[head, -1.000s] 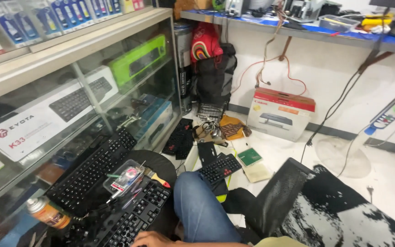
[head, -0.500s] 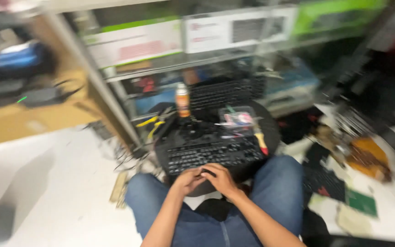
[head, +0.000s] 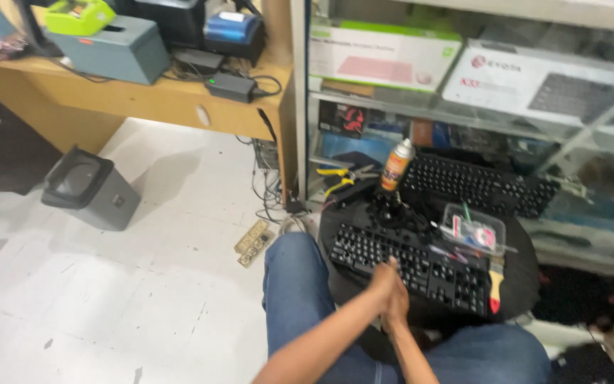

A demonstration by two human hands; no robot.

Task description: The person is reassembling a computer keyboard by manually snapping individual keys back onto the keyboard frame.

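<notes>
On the round black stool [head: 527, 284] in front of my knees lies the black keyboard [head: 413, 267], and both my hands are pressed together at its near edge — left hand [head: 381, 283] and right hand [head: 396, 307] closed against each other, and I cannot tell whether they pinch anything between them. It already overhangs the small seat, so a hard push could tip it off, taking the red-handled brush [head: 495, 281] and the clear plastic tub [head: 474, 229] of bits with it. Just behind, the orange spray can [head: 396, 165] stands upright beside a second keyboard [head: 477, 185], and a nudge from a sliding board could topple it.
</notes>
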